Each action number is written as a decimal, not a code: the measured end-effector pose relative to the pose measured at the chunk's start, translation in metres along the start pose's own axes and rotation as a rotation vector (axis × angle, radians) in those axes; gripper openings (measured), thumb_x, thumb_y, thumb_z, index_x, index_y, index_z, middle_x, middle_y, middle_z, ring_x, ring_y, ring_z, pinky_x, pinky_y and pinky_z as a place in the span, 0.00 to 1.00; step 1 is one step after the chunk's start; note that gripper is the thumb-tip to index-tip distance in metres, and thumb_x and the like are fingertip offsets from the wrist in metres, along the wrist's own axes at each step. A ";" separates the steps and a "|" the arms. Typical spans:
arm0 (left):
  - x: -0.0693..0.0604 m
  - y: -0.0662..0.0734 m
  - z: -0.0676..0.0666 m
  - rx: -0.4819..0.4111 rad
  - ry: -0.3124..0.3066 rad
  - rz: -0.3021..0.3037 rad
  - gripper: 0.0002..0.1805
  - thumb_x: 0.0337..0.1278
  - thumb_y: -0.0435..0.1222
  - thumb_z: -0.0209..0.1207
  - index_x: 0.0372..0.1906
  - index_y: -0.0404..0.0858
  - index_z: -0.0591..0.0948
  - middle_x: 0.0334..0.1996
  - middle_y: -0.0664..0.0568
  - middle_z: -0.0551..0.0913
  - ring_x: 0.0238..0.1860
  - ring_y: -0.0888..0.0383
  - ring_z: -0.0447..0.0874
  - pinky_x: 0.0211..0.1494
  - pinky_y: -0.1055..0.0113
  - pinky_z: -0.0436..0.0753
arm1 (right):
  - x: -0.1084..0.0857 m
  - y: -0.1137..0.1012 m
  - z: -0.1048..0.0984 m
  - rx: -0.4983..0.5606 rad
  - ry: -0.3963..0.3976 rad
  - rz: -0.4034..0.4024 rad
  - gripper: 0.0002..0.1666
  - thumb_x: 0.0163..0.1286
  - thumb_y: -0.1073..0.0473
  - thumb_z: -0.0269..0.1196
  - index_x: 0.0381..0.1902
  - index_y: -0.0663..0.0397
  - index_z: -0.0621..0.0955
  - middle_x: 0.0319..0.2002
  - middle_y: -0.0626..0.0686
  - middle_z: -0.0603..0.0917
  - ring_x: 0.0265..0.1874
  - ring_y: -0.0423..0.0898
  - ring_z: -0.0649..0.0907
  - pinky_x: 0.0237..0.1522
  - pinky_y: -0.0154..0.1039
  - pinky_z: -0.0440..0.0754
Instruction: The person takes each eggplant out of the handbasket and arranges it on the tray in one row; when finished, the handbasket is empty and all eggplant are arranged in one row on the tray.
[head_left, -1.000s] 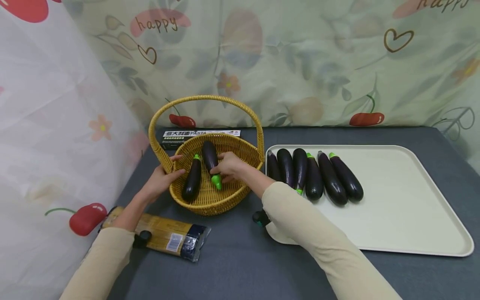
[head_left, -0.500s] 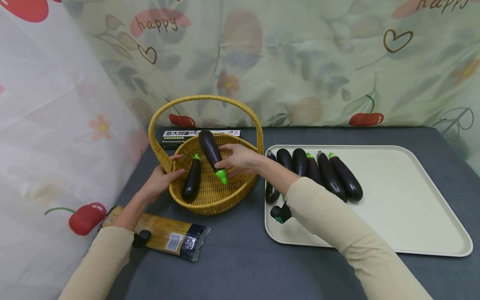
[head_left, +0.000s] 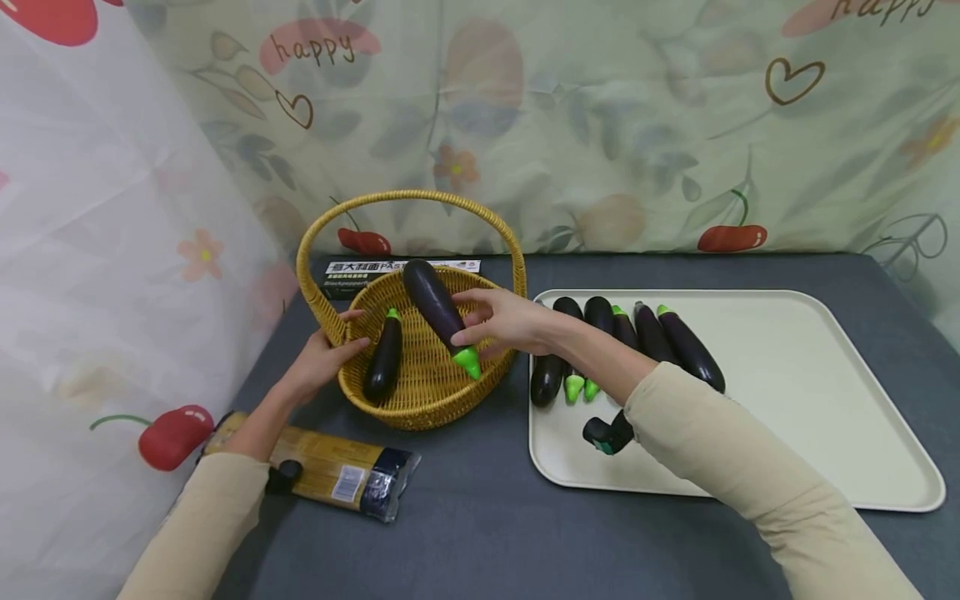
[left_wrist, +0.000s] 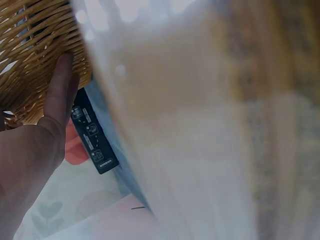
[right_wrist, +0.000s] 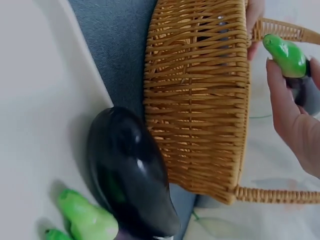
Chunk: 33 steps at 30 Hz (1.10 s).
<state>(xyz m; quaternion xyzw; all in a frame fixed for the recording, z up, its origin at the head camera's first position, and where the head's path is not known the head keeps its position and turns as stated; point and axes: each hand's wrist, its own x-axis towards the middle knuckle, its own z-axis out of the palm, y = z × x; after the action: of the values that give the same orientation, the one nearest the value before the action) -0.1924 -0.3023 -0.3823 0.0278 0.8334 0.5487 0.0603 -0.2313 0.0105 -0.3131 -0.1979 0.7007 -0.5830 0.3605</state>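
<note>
My right hand (head_left: 506,323) holds a dark purple eggplant (head_left: 435,302) near its green stem end, thumb on the near side. The eggplant is tilted above the wicker basket (head_left: 420,408), stem toward the lower right; its green cap (right_wrist: 287,56) shows in the right wrist view. At the basket's left side, my left hand (head_left: 318,362) grips the rim beside the handle base, its fingers (left_wrist: 57,92) against the weave in the left wrist view. Another eggplant (head_left: 384,358) lies inside the basket, along its left wall.
Several eggplants lie side by side on the left part of a cream tray (head_left: 810,400), right of the basket; my right forearm covers some. A pasta packet (head_left: 330,467) lies under my left forearm. Behind the basket is a black pasta box (head_left: 345,279).
My right hand has lifted the eggplant up from inside the basket and shifted it toward the right. The left hand and the basket stay in place.
</note>
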 end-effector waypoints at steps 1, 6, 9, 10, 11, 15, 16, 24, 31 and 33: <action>0.000 0.000 0.000 0.000 0.000 0.000 0.33 0.70 0.35 0.52 0.74 0.39 0.55 0.68 0.32 0.57 0.63 0.38 0.63 0.58 0.43 0.68 | -0.003 0.001 -0.001 -0.015 0.001 -0.002 0.42 0.65 0.65 0.64 0.73 0.52 0.58 0.52 0.62 0.73 0.47 0.53 0.79 0.47 0.50 0.79; 0.000 0.002 0.001 0.012 0.003 0.000 0.33 0.70 0.36 0.53 0.74 0.39 0.55 0.67 0.32 0.60 0.62 0.38 0.65 0.56 0.44 0.70 | -0.019 0.004 -0.008 -0.010 -0.008 -0.022 0.41 0.66 0.66 0.64 0.73 0.55 0.59 0.54 0.62 0.73 0.49 0.53 0.79 0.46 0.49 0.79; 0.001 0.002 0.001 0.018 0.008 0.001 0.32 0.70 0.37 0.53 0.74 0.39 0.56 0.66 0.32 0.61 0.61 0.39 0.66 0.56 0.45 0.70 | -0.028 0.006 -0.013 -0.001 -0.012 -0.033 0.41 0.66 0.66 0.63 0.73 0.56 0.58 0.55 0.62 0.73 0.50 0.54 0.78 0.47 0.50 0.79; 0.001 0.002 0.001 0.020 0.010 0.002 0.32 0.69 0.37 0.53 0.74 0.39 0.57 0.66 0.32 0.61 0.61 0.39 0.66 0.55 0.45 0.70 | -0.031 0.007 -0.014 0.000 -0.013 -0.035 0.41 0.66 0.66 0.63 0.73 0.56 0.58 0.55 0.62 0.73 0.50 0.54 0.79 0.47 0.50 0.79; 0.001 0.002 0.001 0.023 0.010 0.004 0.32 0.70 0.37 0.53 0.74 0.39 0.56 0.66 0.32 0.61 0.61 0.39 0.66 0.55 0.46 0.71 | -0.035 0.008 -0.016 0.002 -0.016 -0.037 0.41 0.66 0.66 0.63 0.73 0.57 0.58 0.55 0.62 0.73 0.50 0.54 0.78 0.47 0.50 0.79; 0.000 0.001 0.001 0.027 0.009 0.005 0.33 0.70 0.36 0.53 0.74 0.39 0.55 0.66 0.31 0.60 0.60 0.38 0.66 0.54 0.46 0.71 | -0.048 0.012 -0.022 -0.018 -0.032 -0.046 0.42 0.66 0.65 0.64 0.73 0.56 0.58 0.54 0.62 0.73 0.49 0.54 0.79 0.47 0.49 0.79; 0.000 0.001 0.000 0.027 0.009 0.006 0.33 0.70 0.36 0.53 0.74 0.39 0.55 0.66 0.31 0.59 0.60 0.38 0.66 0.54 0.46 0.72 | -0.052 0.014 -0.023 -0.028 -0.038 -0.050 0.42 0.65 0.65 0.64 0.73 0.56 0.58 0.53 0.63 0.74 0.49 0.54 0.79 0.47 0.49 0.79; 0.001 -0.003 -0.001 0.016 0.005 -0.007 0.33 0.70 0.35 0.52 0.75 0.39 0.54 0.66 0.30 0.59 0.60 0.37 0.66 0.54 0.47 0.72 | -0.079 0.029 -0.036 -0.075 -0.092 -0.053 0.43 0.64 0.64 0.66 0.72 0.58 0.58 0.50 0.63 0.74 0.47 0.54 0.80 0.46 0.51 0.79; 0.001 -0.003 -0.001 0.017 -0.001 -0.003 0.33 0.70 0.34 0.52 0.75 0.38 0.53 0.67 0.30 0.58 0.61 0.37 0.65 0.55 0.45 0.71 | -0.103 0.051 -0.051 -0.116 -0.070 -0.032 0.46 0.63 0.60 0.68 0.72 0.62 0.57 0.47 0.63 0.74 0.47 0.54 0.80 0.45 0.50 0.79; 0.000 -0.002 -0.001 0.025 0.001 0.003 0.33 0.70 0.35 0.52 0.75 0.39 0.53 0.67 0.30 0.58 0.61 0.37 0.65 0.55 0.44 0.71 | -0.111 0.057 -0.058 -0.119 -0.056 -0.027 0.46 0.63 0.60 0.67 0.72 0.63 0.57 0.48 0.63 0.74 0.47 0.55 0.79 0.46 0.49 0.79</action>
<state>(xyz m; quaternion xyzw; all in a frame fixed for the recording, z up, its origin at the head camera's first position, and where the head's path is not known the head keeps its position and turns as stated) -0.1926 -0.3034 -0.3835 0.0293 0.8403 0.5381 0.0586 -0.1925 0.1406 -0.3336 -0.2446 0.7211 -0.5394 0.3595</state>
